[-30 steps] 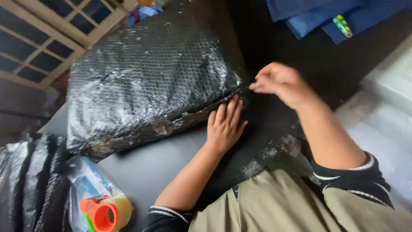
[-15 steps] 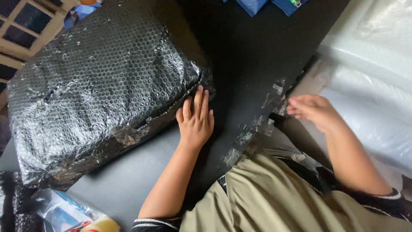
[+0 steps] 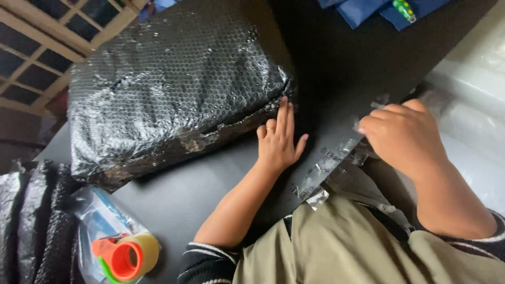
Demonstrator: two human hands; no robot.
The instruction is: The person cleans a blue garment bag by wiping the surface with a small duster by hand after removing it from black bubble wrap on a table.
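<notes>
**Left hand flat against the wrapped parcel, right hand at the taped bench edge**

The left hand [image 3: 277,141] lies palm down in the middle of the frame, its grip spread wide and holding nothing, fingers [image 3: 284,113] pointing up the frame and touching the lower right corner of the black bubble-wrapped parcel [image 3: 173,89]. The right hand [image 3: 405,138], at the right of the frame, is curled with its grip narrow; its fingertips sit at the edge of the dark bench [image 3: 200,184], on the strips of clear tape [image 3: 329,165] stuck along that edge (whether it pinches a strip I cannot tell).

The parcel fills the upper left and centre of the frame, lying flat on the bench with its long seam facing the person. At the lower left sits a tape dispenser [image 3: 126,257] with an orange core and a roll of pale tape, lying on a clear plastic bag [image 3: 94,215]. Left of that, at the frame's edge, are more rolls of black bubble wrap [image 3: 37,226]. Blue cloth [image 3: 379,10] lies at the top right, and pale plastic sheeting [image 3: 473,94] runs down the right side.
</notes>
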